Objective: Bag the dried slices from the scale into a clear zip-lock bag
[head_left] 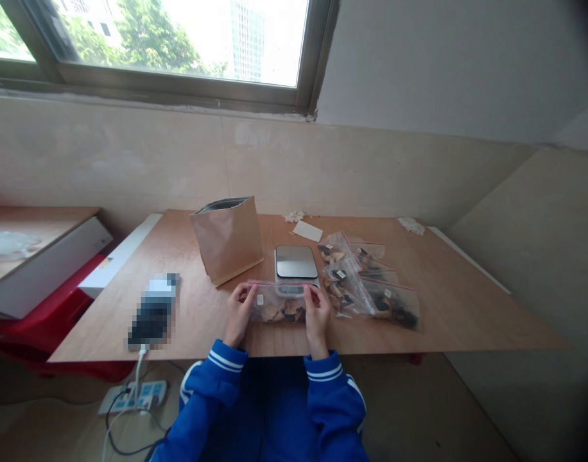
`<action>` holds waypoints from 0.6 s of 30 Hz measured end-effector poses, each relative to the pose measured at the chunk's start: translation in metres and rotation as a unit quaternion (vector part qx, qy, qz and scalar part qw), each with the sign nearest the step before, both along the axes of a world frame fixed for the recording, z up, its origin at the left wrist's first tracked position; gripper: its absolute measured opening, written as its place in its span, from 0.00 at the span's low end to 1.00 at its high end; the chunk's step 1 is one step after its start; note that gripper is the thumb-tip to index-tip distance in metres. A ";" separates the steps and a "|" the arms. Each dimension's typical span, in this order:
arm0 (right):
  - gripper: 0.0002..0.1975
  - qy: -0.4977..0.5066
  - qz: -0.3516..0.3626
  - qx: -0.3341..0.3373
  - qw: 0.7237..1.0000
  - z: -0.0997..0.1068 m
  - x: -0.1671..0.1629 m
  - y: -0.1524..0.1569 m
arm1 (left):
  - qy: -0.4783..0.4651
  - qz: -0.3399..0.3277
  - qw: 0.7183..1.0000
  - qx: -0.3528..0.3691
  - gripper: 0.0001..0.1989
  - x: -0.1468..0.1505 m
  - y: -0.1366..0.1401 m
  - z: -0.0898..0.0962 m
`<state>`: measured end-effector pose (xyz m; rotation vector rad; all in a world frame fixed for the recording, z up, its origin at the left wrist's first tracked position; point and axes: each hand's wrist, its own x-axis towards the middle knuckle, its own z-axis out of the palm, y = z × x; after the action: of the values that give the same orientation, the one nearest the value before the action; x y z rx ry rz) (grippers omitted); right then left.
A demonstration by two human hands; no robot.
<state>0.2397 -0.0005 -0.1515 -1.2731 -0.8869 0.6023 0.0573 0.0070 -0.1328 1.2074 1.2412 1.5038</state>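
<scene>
The worktop (467, 308) is carrying nearly everything. A heap of red-edged zip bags (354, 282) is spreading toward its right edge, probably for easy reach. The kraft stand-up pouch (231, 240) is gaping open toward the back left corner, base spread, I guess so it's balancing itself. Middle of the front edge, another clear bag (275, 308) is getting pinched: left hand (240, 316) and right hand (318, 316) are gripping its top corners, likely keeping the seal taut. Just behind, the digital scale (296, 262) is sitting flat. By the left edge, a phone (154, 311) is lying plugged in.
</scene>
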 end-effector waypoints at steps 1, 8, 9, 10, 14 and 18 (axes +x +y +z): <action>0.20 -0.007 -0.002 0.001 1.000 0.000 0.000 0.000 | 0.005 0.001 1.000 0.000 0.17 0.000 0.000 0.000; 0.19 -0.010 -0.020 0.004 1.000 0.001 0.000 -0.001 | 0.029 -0.003 1.000 -0.002 0.16 0.001 0.000 -0.004; 0.19 -0.003 -0.019 0.002 1.000 0.001 0.000 0.000 | 0.029 -0.006 1.000 -0.001 0.16 0.001 0.000 -0.004; 0.19 0.006 -0.016 -0.002 1.000 0.000 0.000 0.000 | 0.027 -0.009 1.000 0.000 0.16 0.001 0.000 -0.004; 0.20 0.041 0.003 -0.021 0.999 -0.002 0.000 0.000 | 0.008 -0.023 1.000 -0.001 0.16 0.000 0.000 -0.003; 0.18 0.049 0.048 -0.014 0.998 -0.002 -0.001 0.000 | -0.014 -0.045 0.999 -0.014 0.16 0.000 0.000 0.000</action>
<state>0.2386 -0.0008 -0.1533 -1.2197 -0.8644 0.7495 0.0570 0.0068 -0.1327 1.2044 1.1714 1.4278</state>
